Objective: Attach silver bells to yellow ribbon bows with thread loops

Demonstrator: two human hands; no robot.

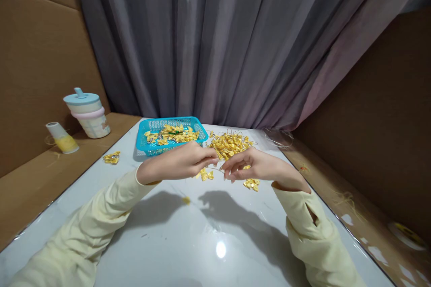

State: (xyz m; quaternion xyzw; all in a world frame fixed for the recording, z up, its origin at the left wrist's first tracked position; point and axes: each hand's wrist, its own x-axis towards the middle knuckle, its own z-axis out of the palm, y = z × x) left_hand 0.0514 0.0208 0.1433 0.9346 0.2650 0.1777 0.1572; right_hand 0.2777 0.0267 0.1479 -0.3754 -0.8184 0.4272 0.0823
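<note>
My left hand (183,161) and right hand (251,166) meet just above the middle of the frame, fingertips almost touching. Both are closed in a pinch, thumb against forefinger, on a thin thread (218,169) that runs between them. The strand is so fine that I can barely make it out. A couple of small gold foil pieces (205,174) hang just under my left fingertips.

I judge these pieces to be nearly weightless. Being thin foil, they are soft and would crumple or dent under a hard squeeze, so I would take each one lightly by its edges or, better, by its loop. The thread looks limp and slick, apt to slip or tangle, so it wants a pinch right at the tip.

Just behind my fingers lies a heap of gold pieces with thread loops (229,143). To its left, a turquoise basket (144,143) holds more of them. A small cluster (252,184) sits below my right palm, and two or three strays (112,158) lie at centre left. All of this rests on a glossy white table (215,233). On the brown ledge at the left edge stand a lidded toddler cup (88,114) and a small tipped cup (62,138).
</note>
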